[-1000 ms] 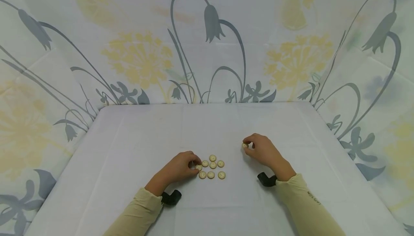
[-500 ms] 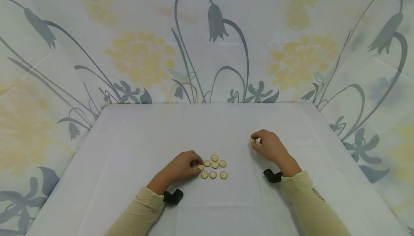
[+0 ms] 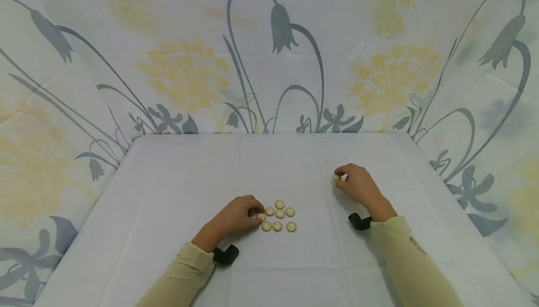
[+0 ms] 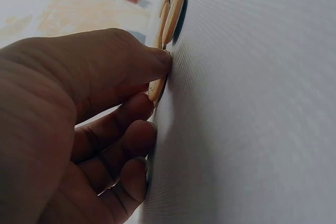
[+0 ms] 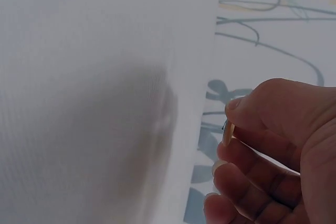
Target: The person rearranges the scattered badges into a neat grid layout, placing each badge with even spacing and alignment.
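Note:
Several round, cream-coloured wooden buttons lie in a loose cluster on the white cloth, among them a rear button [image 3: 280, 204] and a front right button [image 3: 291, 226]. At the cluster's left edge my left hand [image 3: 236, 215] pinches one button [image 4: 155, 88] between thumb and forefinger, right down at the cloth. Its other fingers are bent beneath, close along the surface. Off to the right and farther back, my right hand [image 3: 358, 184] pinches another button [image 5: 228, 132] on edge by thumb and forefinger, raised over the cloth, with a shadow below.
White cloth covers the table [image 3: 189, 171], with faint fold lines. A floral fabric wall [image 3: 252, 63] stands behind it and along both sides. Each wrist bears a small black camera mount, such as the left mount [image 3: 226, 254] by the cluster.
My right hand has moved to the right and farther back, carrying its button away from the cluster. My left hand keeps its pinch at the cluster's left edge.

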`<state>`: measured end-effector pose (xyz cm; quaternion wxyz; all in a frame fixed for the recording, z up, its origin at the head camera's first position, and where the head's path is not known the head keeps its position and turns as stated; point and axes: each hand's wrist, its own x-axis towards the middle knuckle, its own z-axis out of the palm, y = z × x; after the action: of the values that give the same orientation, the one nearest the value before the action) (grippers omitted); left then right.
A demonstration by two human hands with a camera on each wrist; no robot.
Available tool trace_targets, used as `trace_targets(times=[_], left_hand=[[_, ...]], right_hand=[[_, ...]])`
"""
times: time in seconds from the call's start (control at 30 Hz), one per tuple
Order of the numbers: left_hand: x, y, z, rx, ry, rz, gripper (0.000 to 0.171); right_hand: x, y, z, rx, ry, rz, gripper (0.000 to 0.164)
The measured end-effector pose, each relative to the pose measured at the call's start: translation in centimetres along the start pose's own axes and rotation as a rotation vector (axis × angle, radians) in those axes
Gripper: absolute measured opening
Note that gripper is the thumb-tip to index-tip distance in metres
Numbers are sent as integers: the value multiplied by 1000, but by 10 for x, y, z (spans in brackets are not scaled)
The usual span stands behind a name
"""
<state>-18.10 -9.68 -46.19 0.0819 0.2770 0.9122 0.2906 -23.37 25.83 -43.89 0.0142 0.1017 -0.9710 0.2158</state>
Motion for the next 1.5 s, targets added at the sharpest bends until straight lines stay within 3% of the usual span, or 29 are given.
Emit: trace_targets(times=[1.1, 1.5], left_hand=[[2, -2, 0, -15, -3, 20, 14], [2, -3, 1, -10, 2, 21, 14]], right_hand=[[7, 32, -9, -23, -58, 97, 30], [8, 38, -7, -38, -64, 87, 27]])
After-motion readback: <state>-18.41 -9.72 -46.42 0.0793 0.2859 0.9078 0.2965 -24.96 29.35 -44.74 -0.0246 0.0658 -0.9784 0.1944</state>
